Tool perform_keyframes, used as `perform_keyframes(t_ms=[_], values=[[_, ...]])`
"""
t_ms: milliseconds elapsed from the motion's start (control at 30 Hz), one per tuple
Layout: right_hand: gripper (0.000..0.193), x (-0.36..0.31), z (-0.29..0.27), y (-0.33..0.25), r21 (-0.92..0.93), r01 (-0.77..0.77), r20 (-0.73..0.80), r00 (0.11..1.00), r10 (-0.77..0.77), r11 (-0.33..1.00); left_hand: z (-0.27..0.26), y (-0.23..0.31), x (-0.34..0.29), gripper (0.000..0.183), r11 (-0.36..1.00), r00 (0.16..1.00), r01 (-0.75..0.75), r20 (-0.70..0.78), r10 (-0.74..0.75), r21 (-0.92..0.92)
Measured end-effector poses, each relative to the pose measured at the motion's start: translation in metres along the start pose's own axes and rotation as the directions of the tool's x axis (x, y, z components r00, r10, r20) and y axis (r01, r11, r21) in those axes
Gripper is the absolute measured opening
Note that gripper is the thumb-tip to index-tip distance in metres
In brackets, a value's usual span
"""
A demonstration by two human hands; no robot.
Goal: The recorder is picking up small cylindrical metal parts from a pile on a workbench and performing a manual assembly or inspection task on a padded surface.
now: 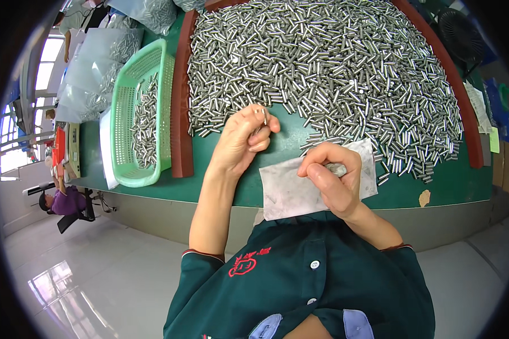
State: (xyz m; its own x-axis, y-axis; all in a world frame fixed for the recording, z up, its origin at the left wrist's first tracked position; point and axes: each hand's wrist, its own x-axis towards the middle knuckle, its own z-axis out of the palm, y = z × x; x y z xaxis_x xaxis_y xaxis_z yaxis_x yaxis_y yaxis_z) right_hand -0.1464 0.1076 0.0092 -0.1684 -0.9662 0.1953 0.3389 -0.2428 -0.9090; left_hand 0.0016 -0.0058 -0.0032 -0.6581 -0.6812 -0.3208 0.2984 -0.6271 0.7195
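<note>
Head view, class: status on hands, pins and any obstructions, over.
Left hand pinching a metal pin; right hand closed on something greyish, unclear. Loose pins heaped ahead. Stained white cloth beneath right hand; no obstruction visible.

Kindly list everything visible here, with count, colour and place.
Small cylindrical metal pins: countless, silver, upper centre
Worktable: one, green, beneath pins
Long strips: at least two, dark red, flanking pins
Perforated plastic basket: one, light green, left, containing pins
Plastic bags: several, translucent, upper left
Cloth-like sheet: one, stained white, below pins
Round fan: one, black, upper right
Person: one, purple top, far left
Short-sleeved shirt: one, dark green, bottom
Left hand: one, bare, near pins, pinching one
Right hand: one, bare, over sheet, gripping something pale
</note>
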Motion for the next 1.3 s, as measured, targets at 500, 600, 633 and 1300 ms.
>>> perform_keyframes(t_ms=[500, 600, 633, 1300], values=[[0.013, 0.001, 0.002, -0.001, 0.020, -0.080, -0.038, 0.996, 0.081, 0.997, -0.002, -0.001, -0.003, 0.028, 0.975, 1.000, -0.005, 0.009, 0.003, 0.222], [0.013, 0.001, 0.001, 0.002, 0.023, -0.078, -0.038, 0.996, 0.079, 0.997, -0.002, -0.006, -0.001, 0.025, 0.940, 0.995, -0.100, 0.018, 0.100, 0.325], [0.010, 0.001, 0.000, 0.003, 0.057, -0.050, -0.030, 0.998, 0.052, 0.997, -0.001, -0.007, 0.000, 0.024, 0.896, 0.988, -0.146, 0.015, 0.154, 0.419], [0.017, 0.000, 0.002, -0.001, -0.002, -0.098, -0.043, 0.994, 0.098, 0.995, 0.010, -0.016, -0.001, 0.026, 0.601, 0.902, -0.273, -0.017, 0.432, 0.751]])
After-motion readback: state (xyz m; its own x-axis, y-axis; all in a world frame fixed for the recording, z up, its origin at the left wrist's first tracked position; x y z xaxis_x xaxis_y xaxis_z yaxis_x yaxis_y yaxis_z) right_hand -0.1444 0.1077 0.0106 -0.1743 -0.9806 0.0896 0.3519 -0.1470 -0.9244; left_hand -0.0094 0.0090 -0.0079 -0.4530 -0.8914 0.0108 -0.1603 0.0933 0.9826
